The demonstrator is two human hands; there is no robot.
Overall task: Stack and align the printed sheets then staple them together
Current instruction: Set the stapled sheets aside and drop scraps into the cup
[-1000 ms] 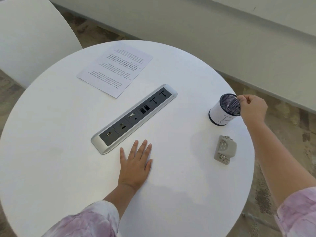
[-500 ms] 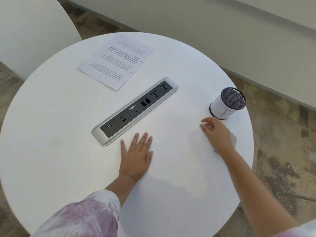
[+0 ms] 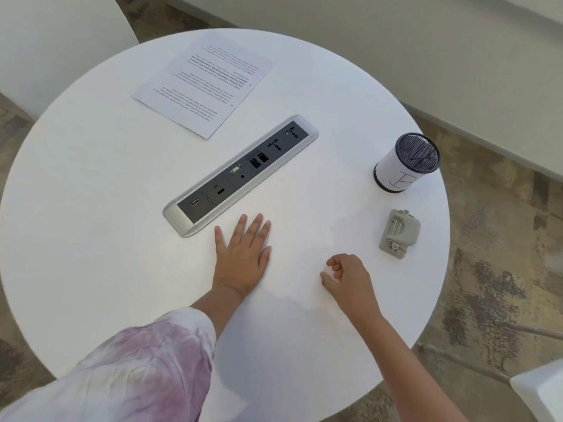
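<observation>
Since the earlier frames the right hand [image 3: 347,278] has left the mesh cup [image 3: 406,162], passed by the stapler [image 3: 399,233] and come back to the near middle of the worktop [image 3: 91,239], where its grip is now curled shut with the fingertips pinched together; something small and pale may sit between them, but I cannot tell what, or whether anything is held at all. Beside it, the left hand [image 3: 242,251] lies flat and released, palm down on the bare surface, grasping nothing, just short of the near end of the socket strip [image 3: 240,175].

Out from the hands, the stapler rests untouched near the right edge, apart from the right hand, with the mesh cup standing beyond it at that same edge. The printed sheets [image 3: 204,83] lie well apart at the far left edge, past the socket strip, text facing away.

Paper like this is probably light, limp and slick on a smooth top, so it likely slides easily and is best pinched at a corner or long edge, then knocked square. The stapler looks small, rigid and easy to palm.

Counted: one stapler, one cup, one socket strip, two hands; only one sheet outline shows, and whether more lie under it cannot be told
</observation>
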